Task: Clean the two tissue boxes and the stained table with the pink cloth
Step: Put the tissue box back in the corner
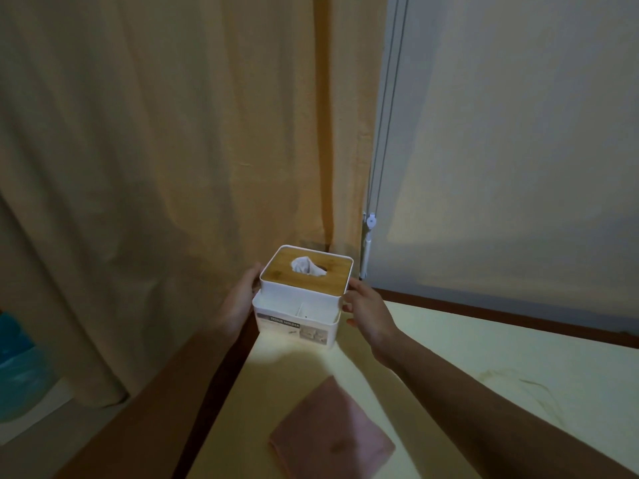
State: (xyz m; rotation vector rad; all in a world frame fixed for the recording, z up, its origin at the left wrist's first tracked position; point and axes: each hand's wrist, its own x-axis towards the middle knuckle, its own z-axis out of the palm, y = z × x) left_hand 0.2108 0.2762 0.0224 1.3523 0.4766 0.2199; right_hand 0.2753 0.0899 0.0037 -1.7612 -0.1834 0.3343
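Both arms stretched forward, converging on the tissue box [304, 292] at the table's [484, 347] far left corner. Left hand [238, 302] flat against the box's left side, fingers wrapped round it, forearm coming in over the table's left edge. Right hand [366, 305] on the box's right side, thumb at the upper rim, fingers curled under the step; forearm runs diagonally from bottom right. So the box is gripped from both sides. Can't tell whether it's resting on the table or just lifted off.

Box: white, bamboo lid, tissue [306, 266] sticking out of the slot, front tray with a divider and a "TISSUE HOLDER" label. Only one box in view.

Pink cloth [330, 440] lies folded flat on the table near the front, well apart from the box, untouched. Faint brownish stain [529, 388] on the table, right of the right forearm.

Beige curtain [173, 167] behind, grey blind [518, 150] to the right.
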